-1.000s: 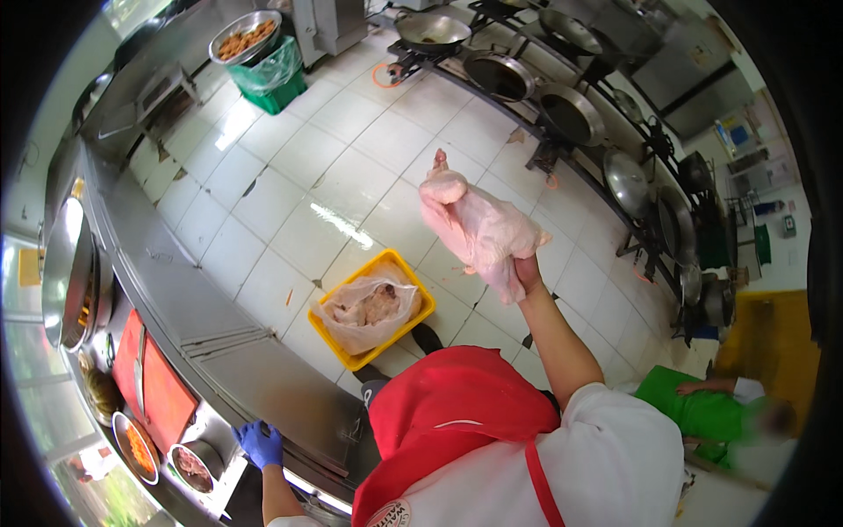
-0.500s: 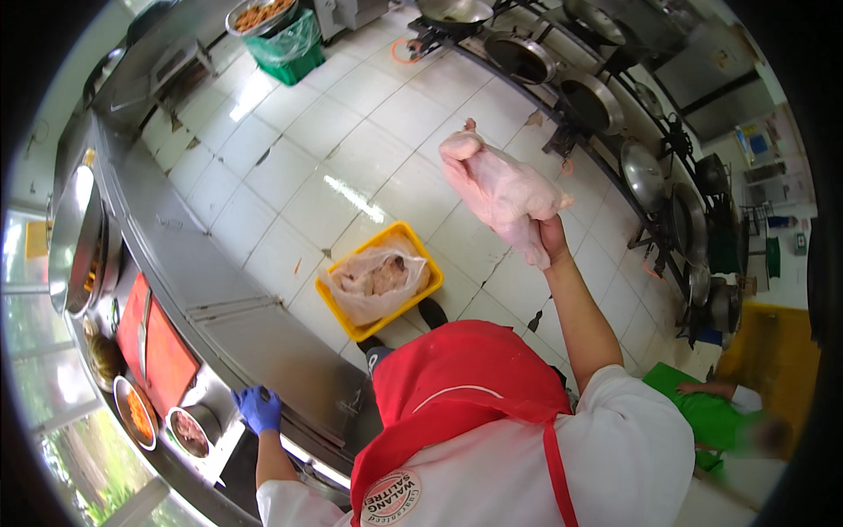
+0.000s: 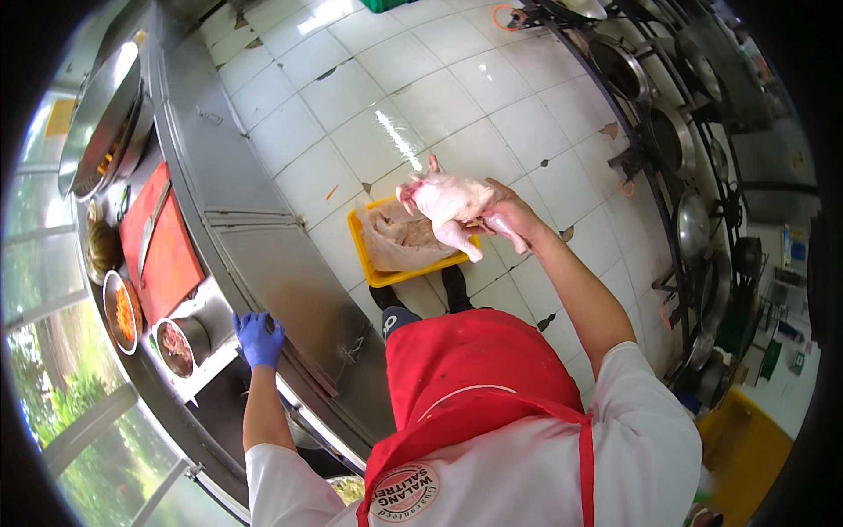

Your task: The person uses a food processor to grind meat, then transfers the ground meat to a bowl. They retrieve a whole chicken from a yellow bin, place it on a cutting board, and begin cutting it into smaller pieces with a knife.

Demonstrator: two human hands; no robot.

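A raw, plucked whole chicken (image 3: 452, 202) hangs in my bare right hand (image 3: 514, 218), gripped at its leg end. It is above a yellow crate (image 3: 378, 277) on the floor, covering part of it from view. Inside the crate, a clear plastic bag (image 3: 399, 237) holds more pale raw meat. My left hand (image 3: 259, 341), in a blue glove, is at the edge of the steel counter with its fingers a little apart and nothing in them. Nearest to it stands a metal pot (image 3: 200, 338) with cut meat.
On the counter lie a red cutting board (image 3: 176, 263) with a knife (image 3: 151, 235), a bowl of orange pieces (image 3: 123, 312), a dark green squash (image 3: 103, 241) and a large metal basin (image 3: 92, 132). Stove racks with woks (image 3: 672, 136) line the right. My shoes (image 3: 456, 285) are beside the crate.
My right hand has brought the chicken left and downward, and it has turned; it is now over the crate. The view has shifted. My left hand stays by the counter edge.
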